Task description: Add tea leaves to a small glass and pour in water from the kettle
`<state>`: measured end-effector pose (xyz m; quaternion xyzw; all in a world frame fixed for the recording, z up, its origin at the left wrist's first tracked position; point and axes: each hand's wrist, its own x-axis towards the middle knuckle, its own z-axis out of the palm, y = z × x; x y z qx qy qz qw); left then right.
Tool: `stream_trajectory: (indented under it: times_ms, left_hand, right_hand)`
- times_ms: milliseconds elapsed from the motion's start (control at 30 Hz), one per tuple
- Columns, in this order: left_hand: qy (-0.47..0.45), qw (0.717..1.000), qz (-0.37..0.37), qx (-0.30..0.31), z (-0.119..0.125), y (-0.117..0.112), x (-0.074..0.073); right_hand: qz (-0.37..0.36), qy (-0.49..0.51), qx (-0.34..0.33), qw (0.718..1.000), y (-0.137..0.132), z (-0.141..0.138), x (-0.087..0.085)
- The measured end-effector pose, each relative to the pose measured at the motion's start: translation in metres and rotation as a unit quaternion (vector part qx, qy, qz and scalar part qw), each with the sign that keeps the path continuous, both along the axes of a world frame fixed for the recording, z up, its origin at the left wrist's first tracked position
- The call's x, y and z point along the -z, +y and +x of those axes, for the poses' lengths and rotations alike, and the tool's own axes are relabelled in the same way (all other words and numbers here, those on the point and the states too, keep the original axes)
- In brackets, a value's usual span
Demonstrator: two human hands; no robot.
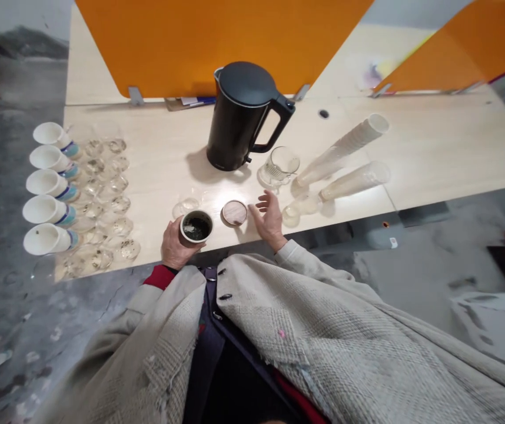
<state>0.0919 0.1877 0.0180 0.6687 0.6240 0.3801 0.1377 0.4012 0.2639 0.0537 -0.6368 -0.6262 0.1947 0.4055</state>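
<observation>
My left hand point(173, 245) is wrapped round a white paper cup point(196, 227) with dark tea leaves inside, near the front edge of the wooden table point(168, 171). My right hand point(271, 219) hovers open, fingers spread, just right of a small round lid point(234, 212) lying flat on the table. A black electric kettle point(240, 116) stands behind, and a small glass pitcher point(280, 166) sits to its right.
Several paper cups point(49, 186) lie in a column at the left, with rows of clear plastic cups point(106, 200) holding tea leaves beside them. Two stacks of cups point(345, 147) lie on their sides at the right. Orange dividers point(199, 41) stand behind.
</observation>
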Motion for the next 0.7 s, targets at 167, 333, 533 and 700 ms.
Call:
stream_trajectory:
  times_ms: [167, 333, 533, 700]
  left_hand:
    - [-0.002, 1.000, -0.022, -0.004, 0.001, 0.001, -0.001]
    - [0.006, 0.999, -0.044, -0.002, 0.002, 0.000, -0.004]
    - [0.024, 0.998, -0.057, 0.001, 0.001, -0.002, 0.001]
    - [0.028, 0.998, -0.056, 0.008, 0.001, -0.003, 0.005]
  right_hand:
    - [0.037, 0.173, 0.146, 0.973, 0.034, 0.043, -0.019]
    - [-0.006, 0.170, 0.176, 0.970, 0.074, 0.063, -0.025]
    - [-0.035, 0.124, 0.166, 0.978, 0.098, 0.058, -0.030]
    - [0.060, 0.105, 0.184, 0.975, 0.081, 0.058, -0.056]
